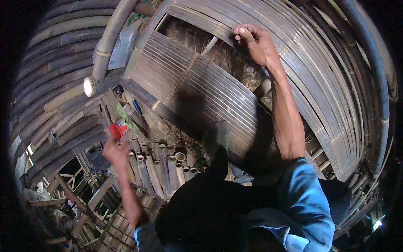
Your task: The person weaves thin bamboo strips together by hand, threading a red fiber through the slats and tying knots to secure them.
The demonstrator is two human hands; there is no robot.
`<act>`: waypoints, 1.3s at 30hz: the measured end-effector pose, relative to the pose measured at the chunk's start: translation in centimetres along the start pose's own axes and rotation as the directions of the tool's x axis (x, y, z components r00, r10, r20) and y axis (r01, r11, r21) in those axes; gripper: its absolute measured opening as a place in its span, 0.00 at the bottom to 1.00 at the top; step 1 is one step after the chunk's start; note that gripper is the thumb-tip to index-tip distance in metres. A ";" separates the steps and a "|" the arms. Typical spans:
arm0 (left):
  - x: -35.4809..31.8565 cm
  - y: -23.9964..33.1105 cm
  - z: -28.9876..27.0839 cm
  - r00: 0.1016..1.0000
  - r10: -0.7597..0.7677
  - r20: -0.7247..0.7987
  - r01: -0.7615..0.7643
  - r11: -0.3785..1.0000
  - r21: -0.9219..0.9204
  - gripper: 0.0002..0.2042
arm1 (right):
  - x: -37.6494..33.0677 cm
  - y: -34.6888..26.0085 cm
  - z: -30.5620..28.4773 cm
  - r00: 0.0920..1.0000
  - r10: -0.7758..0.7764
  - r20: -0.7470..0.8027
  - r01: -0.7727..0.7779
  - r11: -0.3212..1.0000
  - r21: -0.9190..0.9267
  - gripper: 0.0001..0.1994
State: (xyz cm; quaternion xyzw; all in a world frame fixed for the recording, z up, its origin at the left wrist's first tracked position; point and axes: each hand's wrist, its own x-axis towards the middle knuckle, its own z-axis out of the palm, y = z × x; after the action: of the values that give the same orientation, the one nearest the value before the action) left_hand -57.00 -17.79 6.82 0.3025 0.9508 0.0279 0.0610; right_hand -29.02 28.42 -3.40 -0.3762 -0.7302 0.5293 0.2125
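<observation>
My right hand (pixel 255 42) is raised over a platform of split bamboo slats (pixel 168 67), above a long gap between the slats. Its thumb and fingers are pinched together; whatever is between them, if anything, is too small to make out. My left hand (pixel 115 153) is off to the left, smeared by motion. Just at its fingertips is a small red round thing (pixel 117 131) with some blue beside it, like a lid or small tub. Whether the fingers grip it does not show. Part of a raised leg or boot (pixel 217 134) is near the platform's close edge.
Cut bamboo tubes (pixel 163 168) stand bundled below the platform. A thick bamboo pole (pixel 103 59) slants down at the upper left, beside a wall of stacked bamboo (pixel 63 54). A dark bluish pole (pixel 380 84) curves along the right. A clear plastic sheet (pixel 124 48) hangs behind the slanting pole.
</observation>
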 end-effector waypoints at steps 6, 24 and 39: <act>3.4 23.9 10.8 0.839 0.432 -0.331 -0.498 0.854 -0.150 0.12 | -0.9 -4.1 -1.3 0.999 -0.018 0.043 0.008 0.970 0.242 0.13; 4.9 16.7 5.6 0.795 0.138 0.590 0.485 0.440 -0.756 0.12 | -2.5 -3.8 -0.3 0.999 -0.001 0.049 -0.007 0.988 0.155 0.15; -5.6 -23.1 3.7 0.885 -0.450 -0.117 0.437 0.719 0.541 0.19 | -6.8 0.7 8.9 0.982 0.183 0.040 -0.185 0.979 0.082 0.14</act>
State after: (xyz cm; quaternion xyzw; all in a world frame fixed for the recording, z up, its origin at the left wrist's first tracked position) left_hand -65.21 -39.79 1.58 0.0709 0.9610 -0.2669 -0.0134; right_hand -30.85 17.83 -6.51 -0.4242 -0.6721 0.5835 0.1669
